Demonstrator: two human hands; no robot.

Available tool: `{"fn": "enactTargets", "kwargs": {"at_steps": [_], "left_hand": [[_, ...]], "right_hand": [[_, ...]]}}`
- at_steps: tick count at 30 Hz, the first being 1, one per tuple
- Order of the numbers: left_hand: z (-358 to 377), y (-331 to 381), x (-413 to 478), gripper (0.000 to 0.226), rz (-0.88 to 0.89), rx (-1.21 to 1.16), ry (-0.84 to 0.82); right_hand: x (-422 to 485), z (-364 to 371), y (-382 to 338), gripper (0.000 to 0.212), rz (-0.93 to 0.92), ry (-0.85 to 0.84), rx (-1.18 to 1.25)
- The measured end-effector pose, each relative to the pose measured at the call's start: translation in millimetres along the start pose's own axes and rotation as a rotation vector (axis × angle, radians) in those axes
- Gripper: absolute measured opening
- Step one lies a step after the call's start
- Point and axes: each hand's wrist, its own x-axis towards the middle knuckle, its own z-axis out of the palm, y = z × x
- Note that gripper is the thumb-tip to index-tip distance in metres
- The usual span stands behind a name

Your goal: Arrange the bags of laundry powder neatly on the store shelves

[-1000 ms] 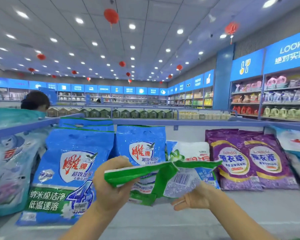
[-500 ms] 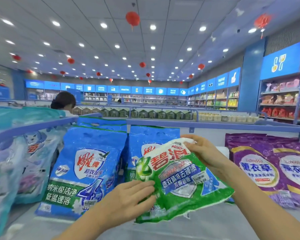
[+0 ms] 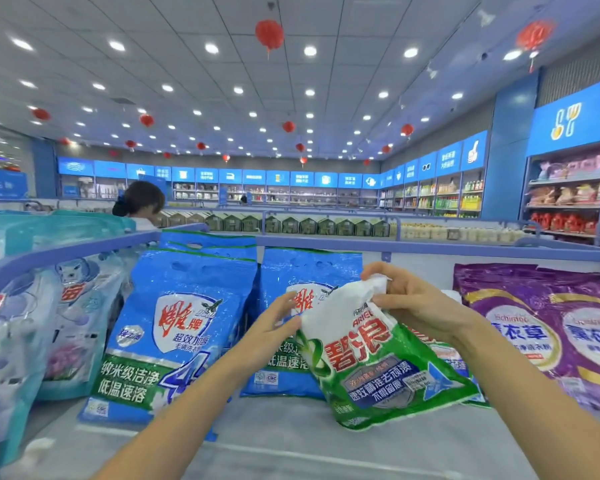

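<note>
The green-and-white Ariel bag [image 3: 378, 362] stands tilted on the grey shelf [image 3: 291, 445], its lower edge seemingly touching the surface. The right hand [image 3: 420, 303] is clenched round the bag's crumpled white top; the left hand [image 3: 274, 329] lies with straight fingers against its left edge. Just behind it leans a blue laundry powder bag [image 3: 291, 271], with a larger blue bag [image 3: 177, 334] to the left. Purple lavender bags [image 3: 541, 327] lean at the right and pale blue pouches [image 3: 73, 323] at the far left
</note>
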Motion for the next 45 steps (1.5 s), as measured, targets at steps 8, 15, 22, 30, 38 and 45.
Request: {"fn": "enactTargets", "kwargs": {"at_steps": [8,15,22,30,38,45], "left_hand": [[29.3,18.3,9.1,0.007,0.03,0.064,0.099],[39.0,56.5,3.1,0.015,0.239,0.214,0.374],[22.3,48.8,-13.8,0.035,0.174,0.243,0.19],[3.8,63.7,-14.4,0.016,0.082,0.004,0.201],[19.4,56.7,-16.4,0.02,0.187,-0.087,0.408],[28.6,-1.5,-35.9,0.048,-0.361,-0.36,-0.025]], "right_hand": [[-45.1,-29.1,-6.0,0.016,0.044,0.25,-0.181],[-74.8,-35.5,16.1,0.008,-0.001,0.519,-0.548],[-65.4,-22.0,8.9,0.023,0.003,0.57,-0.717],[-57.7,-10.2,-7.8,0.012,0.03,0.636,-1.29],[-62.5,-10.5,5.3,0.016,0.038,0.602,-1.258],[-51.6,-9.8,3.8,0.011,0.016,0.487,-1.255]]}}
